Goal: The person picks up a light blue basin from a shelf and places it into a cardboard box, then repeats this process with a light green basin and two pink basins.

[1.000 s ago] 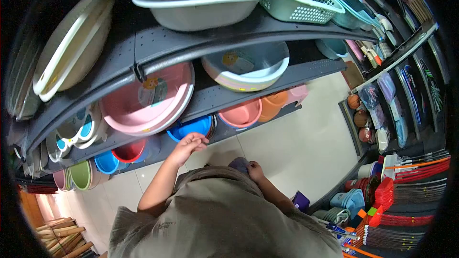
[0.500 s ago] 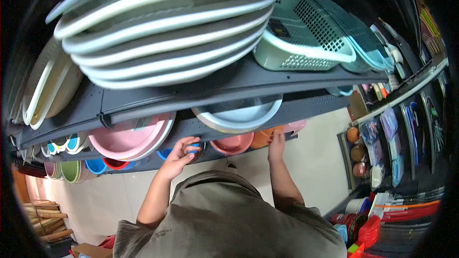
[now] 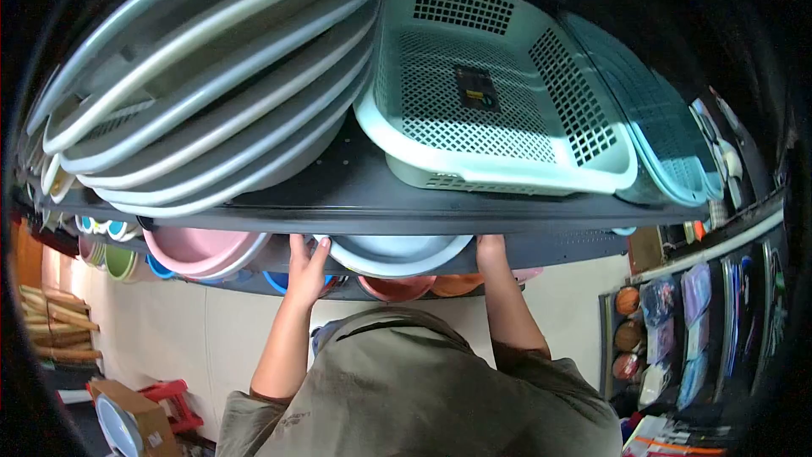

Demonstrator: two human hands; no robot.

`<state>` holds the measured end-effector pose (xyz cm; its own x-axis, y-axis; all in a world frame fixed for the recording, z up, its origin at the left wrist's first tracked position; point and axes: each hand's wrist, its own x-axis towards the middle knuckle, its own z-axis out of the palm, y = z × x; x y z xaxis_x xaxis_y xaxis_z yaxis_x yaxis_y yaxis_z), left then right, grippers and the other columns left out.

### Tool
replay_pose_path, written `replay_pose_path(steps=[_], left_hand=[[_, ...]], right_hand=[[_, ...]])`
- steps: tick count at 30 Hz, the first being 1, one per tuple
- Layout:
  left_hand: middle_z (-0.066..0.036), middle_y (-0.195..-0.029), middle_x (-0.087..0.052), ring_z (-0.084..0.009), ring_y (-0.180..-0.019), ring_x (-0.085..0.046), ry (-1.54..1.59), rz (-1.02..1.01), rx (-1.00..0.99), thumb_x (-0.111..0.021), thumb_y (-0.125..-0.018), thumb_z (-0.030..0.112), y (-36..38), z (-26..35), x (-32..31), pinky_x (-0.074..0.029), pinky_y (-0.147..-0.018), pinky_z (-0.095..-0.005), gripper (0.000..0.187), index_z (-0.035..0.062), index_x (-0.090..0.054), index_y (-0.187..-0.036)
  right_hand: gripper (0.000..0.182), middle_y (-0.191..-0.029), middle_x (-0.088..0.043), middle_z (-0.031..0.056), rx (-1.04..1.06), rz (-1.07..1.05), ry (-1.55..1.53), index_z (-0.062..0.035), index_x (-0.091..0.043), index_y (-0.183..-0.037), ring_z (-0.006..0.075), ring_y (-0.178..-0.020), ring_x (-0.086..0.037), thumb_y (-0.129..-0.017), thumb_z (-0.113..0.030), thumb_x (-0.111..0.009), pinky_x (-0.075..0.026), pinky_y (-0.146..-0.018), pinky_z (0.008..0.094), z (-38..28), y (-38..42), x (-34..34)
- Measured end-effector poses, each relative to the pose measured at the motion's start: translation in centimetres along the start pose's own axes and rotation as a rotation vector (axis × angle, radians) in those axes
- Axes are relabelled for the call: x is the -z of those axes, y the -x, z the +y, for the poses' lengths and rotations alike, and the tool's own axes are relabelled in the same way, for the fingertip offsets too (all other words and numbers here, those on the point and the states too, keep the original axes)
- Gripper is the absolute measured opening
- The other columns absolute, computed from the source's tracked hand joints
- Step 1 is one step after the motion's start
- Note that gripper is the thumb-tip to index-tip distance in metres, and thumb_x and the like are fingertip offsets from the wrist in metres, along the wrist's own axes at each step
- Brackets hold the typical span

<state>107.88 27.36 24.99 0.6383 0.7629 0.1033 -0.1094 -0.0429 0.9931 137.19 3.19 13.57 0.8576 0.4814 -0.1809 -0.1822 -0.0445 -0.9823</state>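
A light blue basin [image 3: 397, 256] sits on the shelf below, its far part hidden under the upper shelf edge. My left hand [image 3: 308, 269] is at the basin's left end, thumb right by the rim and spread from the fingers, whose tips go behind the shelf edge. On the other side, my right hand [image 3: 492, 252] reaches to the basin's right end, its fingers covered by the upper shelf. To the left of my left hand is a pink basin [image 3: 199, 250]. Lower down, red [image 3: 396, 289] and orange [image 3: 457, 285] basins show under the blue one.
Above my hands, the upper shelf [image 3: 355, 218] carries a stack of pale basins [image 3: 254, 156] and a mint-green perforated basket [image 3: 507, 165]. Teal baskets [image 3: 668, 148] lean at its right. Balls [image 3: 627, 300] hang at right; a cardboard box [image 3: 148, 410] stands behind left.
My view has shifted closer to the shelf. Both hands have moved in to the two ends of the light blue basin, and the right hand's fingers have passed under the upper shelf.
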Motion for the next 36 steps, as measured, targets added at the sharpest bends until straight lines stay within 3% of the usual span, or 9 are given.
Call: replay_pose_path(steps=[2,9,10,11,14,21,23,33,36], left_hand=[[-0.013,-0.132,-0.038,-0.0251,-0.122,-0.038,-0.012,0.048,0.006,-0.050,-0.088,0.005,0.3,0.0,-0.6,-0.029,-0.102,-0.0375,0.054,0.0032,-0.027,-0.137],[-0.012,-0.130,-0.041,-0.0227,-0.119,-0.040,0.004,0.112,0.053,-0.050,-0.089,0.008,-0.1,-2.1,-0.2,-0.029,-0.102,-0.0339,0.045,-0.0004,-0.036,-0.131],[-0.014,-0.122,-0.049,-0.0230,-0.114,-0.045,0.005,0.178,0.060,-0.049,-0.089,0.011,-0.2,-2.2,-0.6,-0.032,-0.099,-0.0331,0.038,-0.0040,-0.044,-0.123],[-0.014,-0.122,-0.049,-0.0230,-0.114,-0.045,0.002,0.181,0.058,-0.049,-0.089,0.011,-0.4,-2.3,-1.0,-0.032,-0.099,-0.0331,0.038,-0.0040,-0.044,-0.123],[-0.013,-0.100,-0.061,-0.0233,-0.097,-0.054,-0.109,0.278,-0.051,-0.049,-0.087,0.020,-1.2,-3.8,-1.6,-0.041,-0.085,-0.0349,0.029,-0.0054,-0.060,-0.098],[-0.013,-0.096,-0.062,-0.0216,-0.091,-0.056,-0.087,0.306,-0.037,-0.046,-0.083,0.017,-1.4,-4.0,-1.8,-0.043,-0.081,-0.0339,0.029,-0.0048,-0.061,-0.096],[-0.012,-0.111,-0.057,-0.0216,-0.103,-0.051,-0.096,0.188,-0.054,-0.046,-0.088,0.022,-1.5,-4.7,-1.1,-0.038,-0.092,-0.0331,0.037,-0.0052,-0.055,-0.111],[-0.011,-0.114,-0.055,-0.0207,-0.105,-0.049,0.009,0.241,-0.103,-0.045,-0.090,0.020,-1.4,-4.9,-1.1,-0.036,-0.093,-0.0323,0.036,-0.0035,-0.051,-0.117],[-0.012,-0.108,-0.057,-0.0215,-0.101,-0.051,0.041,0.255,-0.104,-0.045,-0.086,0.016,-1.3,-3.5,-2.0,-0.038,-0.091,-0.0325,0.031,-0.0048,-0.056,-0.107]], right_hand=[[0.050,-0.136,-0.039,0.0101,0.164,0.011,-0.284,0.0015,-0.031,-0.135,0.0198,-0.122,-0.037,-0.097,-0.030,-0.039,-0.030,-0.102,0.0308,-1.0,0.5,-1.6],[0.047,-0.133,-0.040,0.0109,0.104,0.021,-0.454,-0.0037,-0.035,-0.134,0.0221,-0.122,-0.038,-0.096,-0.030,-0.042,-0.030,-0.104,0.0362,-2.8,0.4,-3.1],[0.047,-0.133,-0.039,0.0093,0.087,-0.018,-0.622,-0.0065,-0.034,-0.135,0.0230,-0.122,-0.038,-0.096,-0.031,-0.043,-0.031,-0.104,0.0382,-2.1,0.2,-2.8],[0.047,-0.133,-0.039,0.0093,0.086,-0.021,-0.624,-0.0065,-0.034,-0.135,0.0230,-0.122,-0.038,-0.096,-0.031,-0.043,-0.031,-0.104,0.0382,-1.7,0.1,-2.7],[0.047,-0.135,-0.038,0.0098,0.106,-0.108,-0.679,-0.0079,-0.033,-0.135,0.0232,-0.123,-0.037,-0.096,-0.034,-0.039,-0.030,-0.104,0.0385,-0.1,-0.4,-2.4],[0.048,-0.136,-0.036,0.0097,0.126,-0.130,-0.640,-0.0071,-0.032,-0.136,0.0229,-0.123,-0.036,-0.096,-0.033,-0.039,-0.029,-0.105,0.0382,0.7,-0.8,-2.3],[0.048,-0.136,-0.036,0.0097,0.132,-0.135,-0.628,-0.0069,-0.031,-0.136,0.0228,-0.124,-0.036,-0.097,-0.033,-0.039,-0.029,-0.105,0.0381,0.7,-1.6,-3.0],[0.050,-0.138,-0.033,0.0096,0.174,-0.163,-0.544,-0.0055,-0.029,-0.138,0.0223,-0.125,-0.034,-0.097,-0.032,-0.039,-0.028,-0.106,0.0375,2.1,0.1,-2.0],[0.050,-0.139,-0.033,0.0095,0.190,-0.169,-0.519,-0.0051,-0.028,-0.138,0.0222,-0.125,-0.033,-0.097,-0.032,-0.039,-0.027,-0.106,0.0373,2.1,-0.3,-2.4]])
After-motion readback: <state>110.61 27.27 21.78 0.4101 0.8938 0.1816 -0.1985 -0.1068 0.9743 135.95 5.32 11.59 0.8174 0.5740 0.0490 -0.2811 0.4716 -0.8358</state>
